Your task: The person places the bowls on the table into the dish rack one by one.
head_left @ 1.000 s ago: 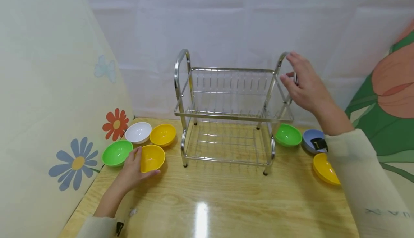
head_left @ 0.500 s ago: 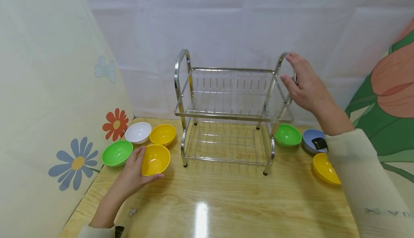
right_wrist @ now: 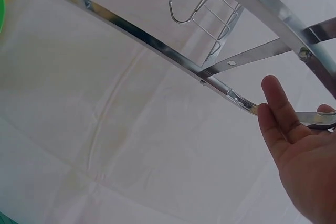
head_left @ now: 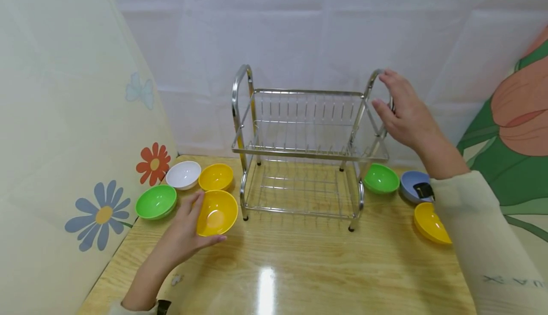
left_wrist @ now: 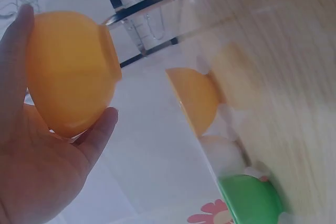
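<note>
Yellow bowl (head_left: 217,212) is in my left hand (head_left: 181,236), in the left half of the head view, a bit below the middle. I hold it with my thumb low on the near side and my fingers up the left side. The left wrist view shows it up off the table (head_left: 325,267), its mouth facing up. I think a firm, gentle squeeze is best, because the side looks smooth and could slip. I should hold it flat, too, so it does not tip. My right hand (head_left: 404,110), high up and right of the middle, rests on the handle (head_left: 370,84) of the metal rack (head_left: 309,154). Those fingers look nearly straight, not clenched. A light touch seems enough there; a hard push might slide the rack. Just behind my bowl is another yellow bowl (head_left: 216,178), so I'd better not bump it. The white bowl (head_left: 184,175) and green bowl (head_left: 156,202) sit farther left. On the other side is the rack's left leg (head_left: 241,192), so I should leave a gap there. Far right sit a second green bowl (head_left: 381,178), a blue bowl (head_left: 409,182) and a third yellow bowl (head_left: 428,224).
</note>
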`<control>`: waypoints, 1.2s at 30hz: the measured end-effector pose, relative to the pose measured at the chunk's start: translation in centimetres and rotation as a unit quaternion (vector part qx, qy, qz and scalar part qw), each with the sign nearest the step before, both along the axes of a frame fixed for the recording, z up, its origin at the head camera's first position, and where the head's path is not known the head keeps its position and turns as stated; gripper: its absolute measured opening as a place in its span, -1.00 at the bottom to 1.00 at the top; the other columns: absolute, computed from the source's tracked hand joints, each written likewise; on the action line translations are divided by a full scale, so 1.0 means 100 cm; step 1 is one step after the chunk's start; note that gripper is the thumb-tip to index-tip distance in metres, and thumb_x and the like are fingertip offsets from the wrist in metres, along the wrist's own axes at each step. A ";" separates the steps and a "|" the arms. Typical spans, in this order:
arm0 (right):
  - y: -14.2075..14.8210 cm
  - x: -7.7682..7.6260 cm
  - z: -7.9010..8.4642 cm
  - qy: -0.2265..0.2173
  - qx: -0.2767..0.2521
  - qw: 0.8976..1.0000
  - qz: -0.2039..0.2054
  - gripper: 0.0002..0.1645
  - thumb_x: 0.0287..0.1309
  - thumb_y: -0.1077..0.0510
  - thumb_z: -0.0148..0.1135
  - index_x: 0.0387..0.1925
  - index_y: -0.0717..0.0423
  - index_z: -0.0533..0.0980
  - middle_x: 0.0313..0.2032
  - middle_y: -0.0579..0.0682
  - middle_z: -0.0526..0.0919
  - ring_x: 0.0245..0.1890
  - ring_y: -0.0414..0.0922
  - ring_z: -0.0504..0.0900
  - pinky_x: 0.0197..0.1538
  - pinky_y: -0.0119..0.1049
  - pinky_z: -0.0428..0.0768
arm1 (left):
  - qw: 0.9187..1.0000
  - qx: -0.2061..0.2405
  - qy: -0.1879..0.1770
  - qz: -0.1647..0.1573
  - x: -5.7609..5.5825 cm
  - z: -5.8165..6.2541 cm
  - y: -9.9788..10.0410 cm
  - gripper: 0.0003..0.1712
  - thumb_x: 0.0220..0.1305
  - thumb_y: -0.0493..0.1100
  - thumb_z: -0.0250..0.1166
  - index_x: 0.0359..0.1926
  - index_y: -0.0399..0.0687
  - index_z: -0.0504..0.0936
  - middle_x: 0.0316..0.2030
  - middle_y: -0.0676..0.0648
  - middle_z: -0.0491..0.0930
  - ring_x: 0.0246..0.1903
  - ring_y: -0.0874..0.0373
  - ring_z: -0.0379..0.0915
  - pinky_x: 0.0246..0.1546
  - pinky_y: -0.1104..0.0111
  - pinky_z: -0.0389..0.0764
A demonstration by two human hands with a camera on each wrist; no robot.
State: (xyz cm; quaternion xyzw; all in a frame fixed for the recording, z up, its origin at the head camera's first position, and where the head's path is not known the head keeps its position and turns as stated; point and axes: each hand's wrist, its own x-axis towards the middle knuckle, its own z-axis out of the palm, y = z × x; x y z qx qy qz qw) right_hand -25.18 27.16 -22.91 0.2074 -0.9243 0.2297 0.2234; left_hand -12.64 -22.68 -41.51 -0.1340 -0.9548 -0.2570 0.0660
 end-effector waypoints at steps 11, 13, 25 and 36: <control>-0.001 0.001 0.000 -0.002 0.001 1.000 -0.004 -0.28 0.57 0.03 -0.09 0.58 0.17 -0.01 0.60 0.16 -0.11 0.58 0.18 -0.10 0.52 0.28 -0.06 | 1.000 0.006 0.003 -0.025 0.002 0.009 0.023 0.46 -0.11 0.46 0.51 0.55 -0.32 0.06 0.50 -0.36 0.06 0.40 -0.36 0.16 0.27 -0.19 0.42; 0.000 0.002 0.000 -0.002 0.001 1.000 -0.003 -0.28 0.57 0.02 -0.10 0.58 0.16 -0.01 0.60 0.16 -0.11 0.58 0.18 -0.11 0.52 0.29 -0.06 | 0.999 0.007 0.002 -0.031 0.001 0.009 0.026 0.47 -0.12 0.48 0.50 0.55 -0.31 0.06 0.50 -0.35 0.07 0.41 -0.36 0.16 0.28 -0.19 0.41; 0.000 0.002 0.000 -0.009 0.002 1.000 -0.007 -0.28 0.58 0.00 -0.11 0.59 0.14 -0.02 0.60 0.15 -0.13 0.57 0.21 -0.11 0.51 0.32 -0.05 | 0.999 0.006 0.001 -0.050 -0.002 0.011 0.045 0.43 -0.13 0.31 0.62 0.57 -0.26 0.07 0.52 -0.32 0.07 0.42 -0.35 0.16 0.29 -0.17 0.41; -0.002 0.004 0.002 -0.015 0.002 1.000 -0.013 -0.27 0.59 -0.02 -0.14 0.60 0.12 -0.05 0.61 0.14 -0.17 0.58 0.20 -0.13 0.50 0.33 -0.06 | 0.997 0.011 -0.008 -0.078 -0.006 0.013 0.061 0.48 -0.15 0.38 0.58 0.60 -0.18 -0.01 0.55 -0.27 0.02 0.44 -0.31 0.15 0.33 -0.12 0.37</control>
